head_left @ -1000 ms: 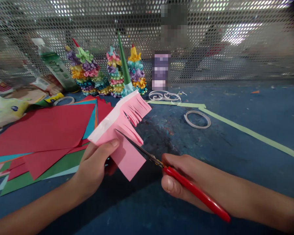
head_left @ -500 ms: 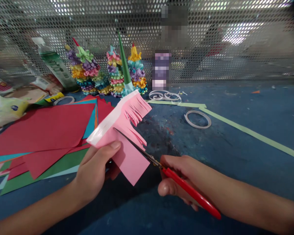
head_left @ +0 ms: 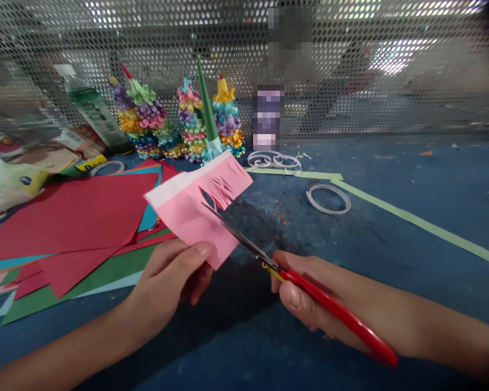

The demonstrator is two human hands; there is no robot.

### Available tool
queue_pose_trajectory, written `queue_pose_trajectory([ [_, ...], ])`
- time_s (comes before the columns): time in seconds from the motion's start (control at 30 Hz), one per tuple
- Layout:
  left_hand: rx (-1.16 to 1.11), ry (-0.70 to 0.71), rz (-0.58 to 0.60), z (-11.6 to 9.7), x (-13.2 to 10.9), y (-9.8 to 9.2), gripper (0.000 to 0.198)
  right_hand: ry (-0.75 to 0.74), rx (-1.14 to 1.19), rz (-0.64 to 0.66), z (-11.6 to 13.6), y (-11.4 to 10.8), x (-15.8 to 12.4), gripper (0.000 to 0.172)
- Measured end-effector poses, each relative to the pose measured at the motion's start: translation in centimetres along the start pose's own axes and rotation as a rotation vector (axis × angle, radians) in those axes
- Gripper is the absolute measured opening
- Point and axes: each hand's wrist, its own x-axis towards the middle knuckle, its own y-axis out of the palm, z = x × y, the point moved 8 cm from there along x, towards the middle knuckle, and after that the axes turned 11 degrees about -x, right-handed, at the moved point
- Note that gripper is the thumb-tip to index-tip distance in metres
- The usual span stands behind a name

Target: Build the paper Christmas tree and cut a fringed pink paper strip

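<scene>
My left hand [head_left: 167,277] pinches a sheet of pink paper [head_left: 187,209] near its lower edge, between thumb and fingers. Fringe cuts run along the sheet's far side, and a white strip lies along its left end. My right hand [head_left: 305,293] grips red-handled scissors [head_left: 334,304]. Their narrow metal blades reach up across the sheet, with the tip over the pink paper.
A fanned pile of red, green and teal paper sheets [head_left: 65,222] lies under my left hand on the blue table [head_left: 350,304]. Behind stand paper-curl cones [head_left: 140,117], a green paper cone [head_left: 206,108], a plastic bottle [head_left: 92,111], and a perforated metal screen [head_left: 350,65].
The pink sheet has turned and lies flatter, its fringe less spread. My left hand has shifted right, and the scissors have swung so the blades reach further up the sheet.
</scene>
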Motion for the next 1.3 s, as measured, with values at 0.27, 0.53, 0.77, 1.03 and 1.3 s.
queue_pose_trajectory([
  [0.27, 0.079, 0.146, -0.194, -2.4, 0.7, -2.1, 0.04, 0.023, -0.006, 0.01, 0.1, -0.3, 0.1, 0.037],
  [0.53, 0.154, 0.296, -0.201, -3.3, 0.8, -2.5, 0.038, 0.04, -0.032, 0.02, 0.1, -0.2, -0.1, 0.04],
  [0.77, 0.263, 0.325, -0.017, -2.5, 0.3, -0.9, 0.053, 0.04, -0.019, 0.044, 1.2, -0.5, 0.2, 0.042],
  [1.03, 0.282, 0.308, -0.004, -2.4, 0.4, -0.9, 0.056, 0.098, 0.041, 0.056, 1.2, -0.8, 0.2, 0.045],
  [1.3, 0.246, 0.308, 0.02, -2.3, 0.4, -0.7, 0.055, 0.172, 0.269, 0.051, -0.3, 0.7, 0.6, 0.043],
])
